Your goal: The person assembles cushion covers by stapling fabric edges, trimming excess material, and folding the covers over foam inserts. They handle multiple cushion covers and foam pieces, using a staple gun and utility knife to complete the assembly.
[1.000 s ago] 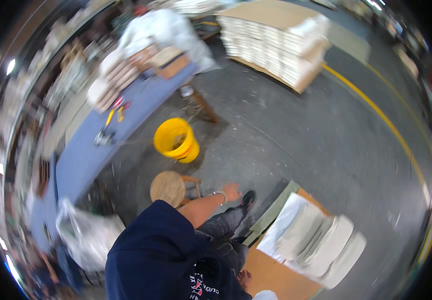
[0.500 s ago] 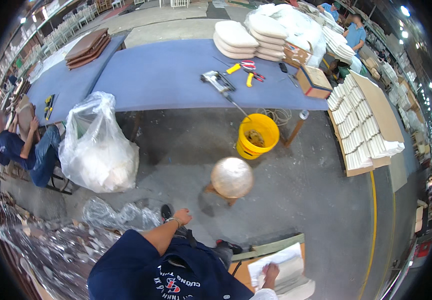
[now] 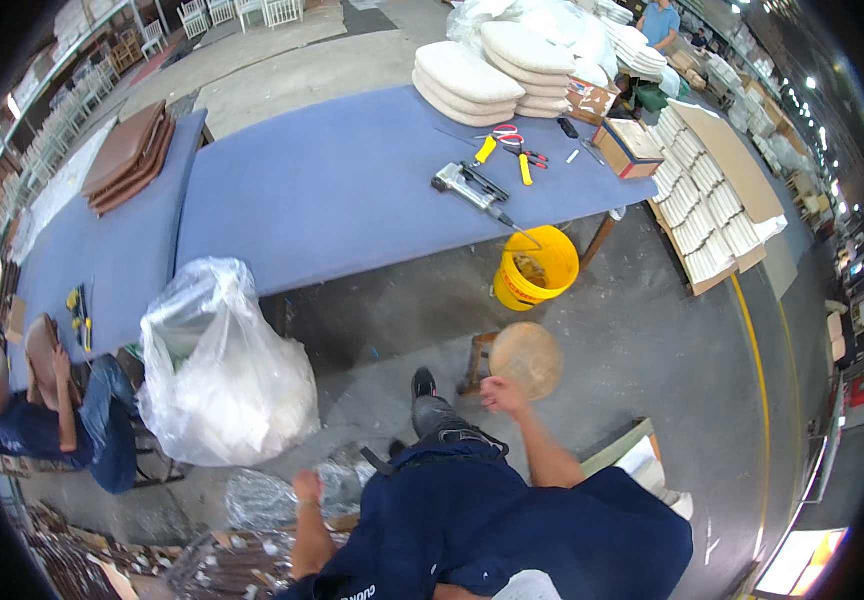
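Observation:
My right hand hangs in front of the round-topped stool, its fingers loosely curled with nothing seen in them. Whether it touches the stool I cannot tell. Low on the left, my left hand is blurred over crumpled clear plastic wrap, and its fingers cannot be made out. Past the stool, a yellow bucket stands by the blue-topped table. On that table lie a staple gun and yellow-handled pliers.
A big clear bag of white stuffing stands left, near a seated person. Pale cushions are stacked on the table, brown pads on its left part. Folded white pieces fill a carton at the right.
My body and view have turned. My right hand has left the white sheets low on the right and come up by the stool. My left hand has swung back and lower left.

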### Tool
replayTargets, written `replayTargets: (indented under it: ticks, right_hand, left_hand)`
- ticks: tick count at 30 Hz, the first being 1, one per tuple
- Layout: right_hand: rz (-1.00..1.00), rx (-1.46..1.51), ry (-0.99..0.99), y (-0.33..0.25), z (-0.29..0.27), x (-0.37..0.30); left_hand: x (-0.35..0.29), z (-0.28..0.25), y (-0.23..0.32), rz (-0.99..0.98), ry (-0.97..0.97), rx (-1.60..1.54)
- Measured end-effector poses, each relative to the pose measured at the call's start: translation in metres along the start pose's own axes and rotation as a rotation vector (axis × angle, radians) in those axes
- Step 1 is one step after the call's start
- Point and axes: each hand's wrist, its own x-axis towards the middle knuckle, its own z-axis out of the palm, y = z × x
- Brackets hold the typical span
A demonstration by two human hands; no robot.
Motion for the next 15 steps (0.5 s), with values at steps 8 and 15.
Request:
replayTargets:
  ticks: [8,15]
  right_hand:
    - [-0.341,0.4,0.273,-0.211,-0.139,0.217]
    - [-0.667,0.566,0.317,-0.522,-0.159,0.377]
  left_hand:
    - [0.062,0.025,0.131,-0.556,0.17,-0.832]
    - [0.281,-0.068,0.33,-0.235,0.466,-0.967]
